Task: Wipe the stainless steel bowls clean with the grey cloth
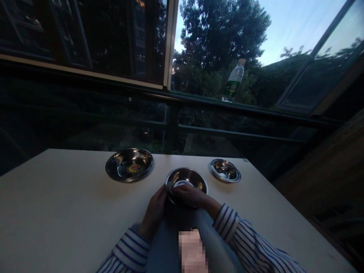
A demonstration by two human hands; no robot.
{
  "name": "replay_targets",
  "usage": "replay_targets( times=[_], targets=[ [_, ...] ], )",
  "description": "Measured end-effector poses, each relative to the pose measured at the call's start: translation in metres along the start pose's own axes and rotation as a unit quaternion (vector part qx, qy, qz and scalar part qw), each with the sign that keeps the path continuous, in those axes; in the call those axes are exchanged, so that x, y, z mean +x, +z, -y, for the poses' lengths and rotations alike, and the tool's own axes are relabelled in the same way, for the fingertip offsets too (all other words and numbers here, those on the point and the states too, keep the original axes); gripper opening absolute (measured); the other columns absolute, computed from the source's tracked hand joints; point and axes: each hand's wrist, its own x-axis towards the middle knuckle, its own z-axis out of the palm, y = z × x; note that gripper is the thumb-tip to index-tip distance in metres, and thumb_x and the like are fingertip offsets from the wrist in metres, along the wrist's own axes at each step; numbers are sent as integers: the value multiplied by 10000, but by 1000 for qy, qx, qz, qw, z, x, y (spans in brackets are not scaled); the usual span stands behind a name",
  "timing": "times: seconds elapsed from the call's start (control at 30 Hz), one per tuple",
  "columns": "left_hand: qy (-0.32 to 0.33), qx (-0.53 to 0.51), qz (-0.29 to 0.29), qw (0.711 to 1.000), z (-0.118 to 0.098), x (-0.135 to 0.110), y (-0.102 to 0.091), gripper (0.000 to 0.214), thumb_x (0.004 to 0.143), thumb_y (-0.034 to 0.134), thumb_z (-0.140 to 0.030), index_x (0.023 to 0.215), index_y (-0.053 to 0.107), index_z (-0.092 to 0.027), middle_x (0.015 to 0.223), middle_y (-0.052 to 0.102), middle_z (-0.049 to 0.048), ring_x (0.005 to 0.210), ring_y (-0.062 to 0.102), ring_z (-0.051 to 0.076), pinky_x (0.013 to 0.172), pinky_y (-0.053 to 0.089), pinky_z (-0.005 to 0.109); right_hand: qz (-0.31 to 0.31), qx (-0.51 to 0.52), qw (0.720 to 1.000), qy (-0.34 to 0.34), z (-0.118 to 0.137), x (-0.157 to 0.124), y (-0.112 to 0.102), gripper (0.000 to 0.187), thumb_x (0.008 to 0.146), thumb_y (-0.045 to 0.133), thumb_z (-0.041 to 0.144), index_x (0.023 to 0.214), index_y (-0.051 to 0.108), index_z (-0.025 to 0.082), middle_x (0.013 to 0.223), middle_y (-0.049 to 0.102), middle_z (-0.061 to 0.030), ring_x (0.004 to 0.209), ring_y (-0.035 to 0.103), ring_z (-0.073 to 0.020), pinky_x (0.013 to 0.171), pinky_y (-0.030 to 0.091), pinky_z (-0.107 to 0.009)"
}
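Observation:
A steel bowl (189, 177) stands on the white table (57, 212) right in front of me. My left hand (155, 212) grips its near-left rim, fingers curled on the edge. My right hand (189, 196) is closed on a grey cloth (170, 188) and presses it over the bowl's near rim. The rest of the grey cloth hangs down toward me between my striped sleeves.
A larger steel bowl (129, 164) sits at the back left of the table and a small steel bowl (225, 170) at the back right. A plastic water bottle (233, 81) stands on the window rail behind. The table's right edge drops off beside a dark wooden floor.

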Motion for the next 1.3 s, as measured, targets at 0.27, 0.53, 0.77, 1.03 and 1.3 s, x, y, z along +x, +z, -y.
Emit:
replay_targets(
  times=[0.27,0.53,0.77,1.03,1.3],
  targets=[
    [1,38,-15,999,4,0,-7,410,809,496,-359,1161,555,-159,1202,594,54,1179,470,210,997,335,334,15,-62,997,-31,6,6,0,217,825,410,228,882,603,150,777,604,-41,686,527,-147,615,386,-235],
    [-23,65,-23,997,-1,-5,-5,411,806,489,-365,1136,572,-135,1225,577,76,1187,461,206,1025,300,326,41,-75,995,-47,12,-4,-3,252,852,374,235,957,586,149,870,625,-59,745,553,-158,625,394,-233],
    [-10,102,-53,993,5,-5,-6,415,797,450,-349,1122,571,-121,1185,598,97,1144,497,238,991,346,374,125,-111,983,-77,22,-14,-9,124,785,489,193,827,601,160,710,610,-11,631,527,-125,593,372,-213],
    [-13,115,-75,990,12,-4,-9,421,802,420,-373,1113,562,-128,1170,600,107,1112,519,234,992,343,391,137,-177,972,-71,27,-21,-6,184,827,452,262,889,585,150,775,626,-57,650,517,-146,575,339,-243],
    [-2,125,-80,989,6,-8,-4,443,808,420,-402,1143,541,-139,1204,579,104,1131,504,233,986,343,378,144,-188,967,-95,31,-29,-7,211,861,407,253,944,568,145,851,639,-75,676,541,-133,552,351,-223]
  ],
)
